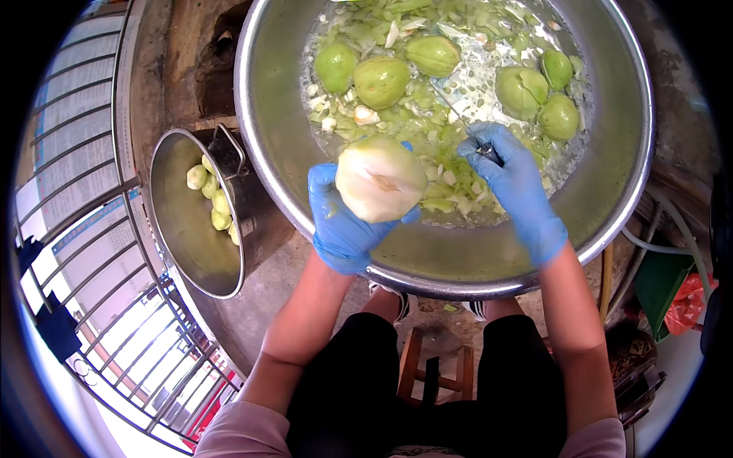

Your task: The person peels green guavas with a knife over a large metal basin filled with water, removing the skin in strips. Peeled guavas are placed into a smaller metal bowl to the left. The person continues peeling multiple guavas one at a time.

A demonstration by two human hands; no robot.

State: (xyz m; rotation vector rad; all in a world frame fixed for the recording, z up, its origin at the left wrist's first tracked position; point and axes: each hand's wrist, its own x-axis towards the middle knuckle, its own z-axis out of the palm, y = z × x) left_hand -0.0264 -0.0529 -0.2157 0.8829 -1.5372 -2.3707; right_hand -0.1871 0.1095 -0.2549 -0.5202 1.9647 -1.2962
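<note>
In front of me is a large round steel basin with water, peelings and several green fruits, perhaps chayote or green papaya. My left hand, in a blue glove, holds a large peeled pale fruit over the basin's near side. Its upper face is whitish, with a slit-like hollow at the middle. My right hand, also blue-gloved, grips the dark handle of a thin-bladed tool, probably a knife. The narrow blade points up and left over the water, apart from the held fruit. Unpeeled green fruits float beyond both hands.
A deep steel pot with a side handle stands left of the basin and holds several peeled fruits. Metal bars run along the far left. On the right are a hose, a green container and a red plastic bag.
</note>
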